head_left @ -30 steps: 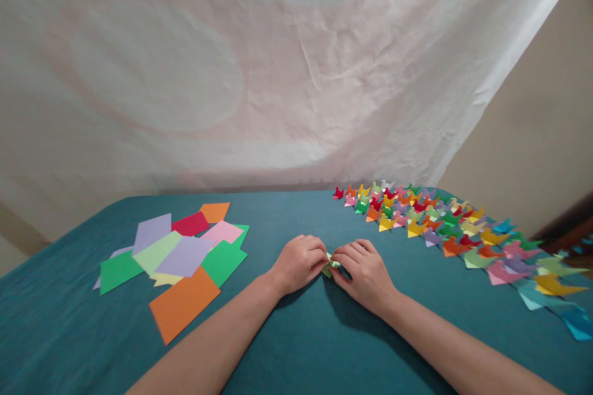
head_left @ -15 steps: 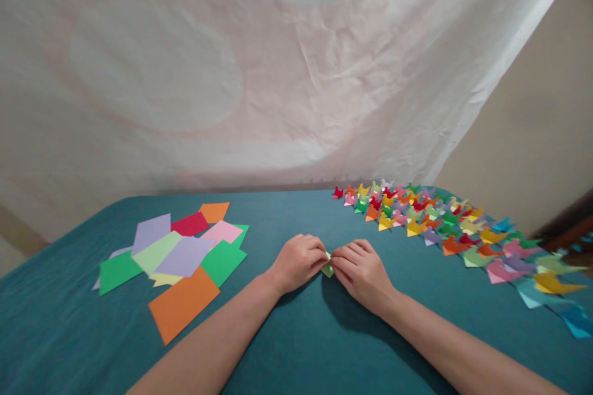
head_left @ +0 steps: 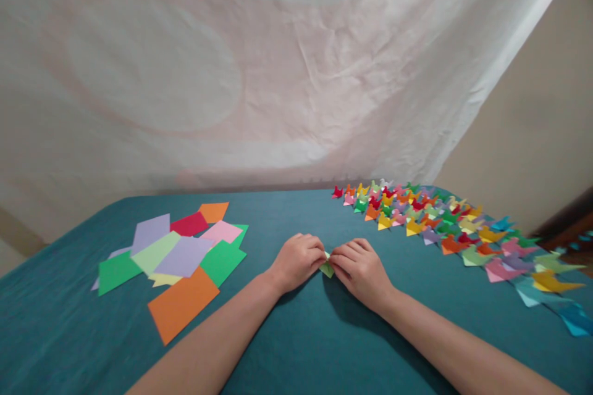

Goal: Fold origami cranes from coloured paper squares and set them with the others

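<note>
A small folded piece of light green paper is pinched between my two hands, just above the teal cloth on the table. My left hand grips its left side with the fingertips. From the other side my right hand holds it between thumb and fingers. Only the lower point of the paper shows; the fingers cover the rest, so its full folded shape is hidden.
Loose coloured paper sheets overlap in a pile on the left. Rows of small folded paper birds in many colours stand along the right side. A pale hanging sheet rises behind the teal tablecloth.
Almost nothing differs. Both hands keep their pinch on the light green paper in the same place, with only a very slight shift of the fingers and the view.
</note>
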Action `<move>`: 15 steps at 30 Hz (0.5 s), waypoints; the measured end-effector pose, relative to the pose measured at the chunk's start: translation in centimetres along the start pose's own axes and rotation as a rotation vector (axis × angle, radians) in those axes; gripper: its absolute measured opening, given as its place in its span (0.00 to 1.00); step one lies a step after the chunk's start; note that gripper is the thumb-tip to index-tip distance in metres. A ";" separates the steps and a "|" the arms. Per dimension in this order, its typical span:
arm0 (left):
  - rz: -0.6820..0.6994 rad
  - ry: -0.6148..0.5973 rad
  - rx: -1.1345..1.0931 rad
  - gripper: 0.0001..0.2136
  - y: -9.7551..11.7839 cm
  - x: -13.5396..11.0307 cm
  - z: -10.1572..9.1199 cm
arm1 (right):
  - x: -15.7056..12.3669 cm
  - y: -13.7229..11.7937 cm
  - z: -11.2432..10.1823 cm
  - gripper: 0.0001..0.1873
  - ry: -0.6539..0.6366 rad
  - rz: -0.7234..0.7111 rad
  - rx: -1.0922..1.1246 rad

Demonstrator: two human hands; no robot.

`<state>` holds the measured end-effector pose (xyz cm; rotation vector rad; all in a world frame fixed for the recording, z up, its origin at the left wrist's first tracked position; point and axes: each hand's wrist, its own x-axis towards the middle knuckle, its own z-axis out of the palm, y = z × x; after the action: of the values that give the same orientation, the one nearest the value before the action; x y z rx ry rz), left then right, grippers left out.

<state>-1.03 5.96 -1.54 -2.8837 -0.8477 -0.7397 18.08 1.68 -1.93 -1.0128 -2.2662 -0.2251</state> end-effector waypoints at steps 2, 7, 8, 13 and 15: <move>-0.015 -0.007 0.005 0.06 -0.1 0.0 0.0 | 0.0 0.0 0.0 0.08 -0.007 -0.003 -0.012; -0.028 -0.014 0.031 0.06 0.0 -0.1 -0.1 | 0.0 0.0 -0.1 0.08 0.000 -0.006 -0.019; -0.026 -0.012 0.038 0.07 0.0 -0.1 -0.1 | 0.0 0.0 -0.1 0.08 0.002 -0.003 -0.014; -0.003 0.005 0.092 0.08 0.0 0.0 -0.2 | 0.0 0.0 -0.2 0.08 0.018 0.005 0.002; 0.021 0.014 0.121 0.09 0.1 0.1 -0.2 | 0.1 0.0 -0.2 0.08 0.021 0.000 -0.002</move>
<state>-1.04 5.87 -1.29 -2.7740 -0.8290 -0.6810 18.15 1.67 -1.75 -1.0073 -2.2473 -0.2376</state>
